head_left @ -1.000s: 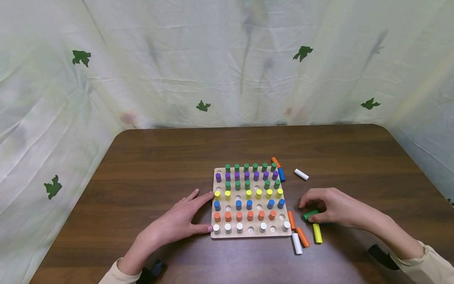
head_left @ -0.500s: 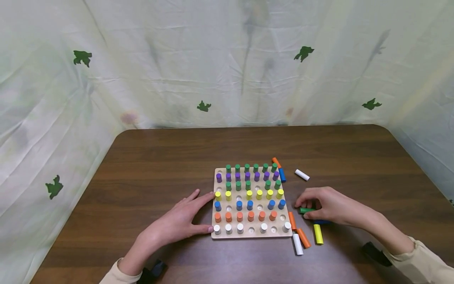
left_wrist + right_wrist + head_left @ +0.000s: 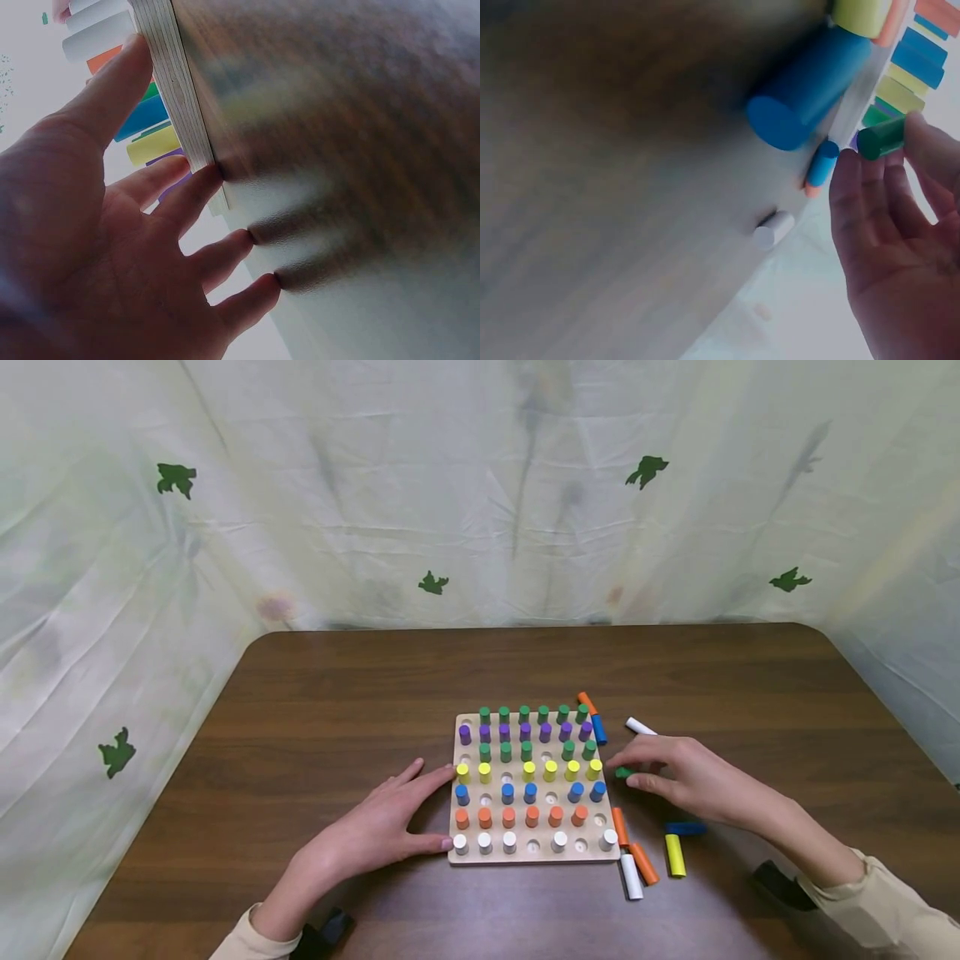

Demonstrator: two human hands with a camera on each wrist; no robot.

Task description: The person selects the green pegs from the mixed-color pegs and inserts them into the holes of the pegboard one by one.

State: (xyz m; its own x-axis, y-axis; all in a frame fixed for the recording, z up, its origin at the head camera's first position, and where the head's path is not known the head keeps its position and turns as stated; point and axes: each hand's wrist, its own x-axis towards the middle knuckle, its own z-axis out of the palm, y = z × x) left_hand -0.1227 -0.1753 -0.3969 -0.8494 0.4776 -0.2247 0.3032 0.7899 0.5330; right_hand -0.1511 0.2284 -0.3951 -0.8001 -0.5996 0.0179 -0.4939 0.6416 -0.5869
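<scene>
A pale wooden pegboard (image 3: 546,857) lies on the table with rows of green, purple, yellow, blue, orange and white pegs standing in it; several holes show between them. My left hand (image 3: 390,814) rests at its left side, thumb tip and index fingertip touching the edge. In the left wrist view the other fingertips of that hand (image 3: 142,225) touch the tabletop, fingers fairly straight. My right hand (image 3: 693,772) pinches a green peg (image 3: 881,139) between thumb and fingers, just off the board's right edge, beside the second green row and the yellow row.
Loose pegs lie right of the board: a blue peg (image 3: 686,828), a yellow peg (image 3: 675,857), a white peg (image 3: 631,877) and two orange pegs (image 3: 643,864). Farther back are another orange peg (image 3: 587,702), a blue peg (image 3: 598,730) and a white peg (image 3: 640,725). A cloth hangs behind the table.
My right hand has lifted the green peg from beside the loose blue and yellow pegs and carried it away and left, toward the board. My left hand has stayed at the board's edge.
</scene>
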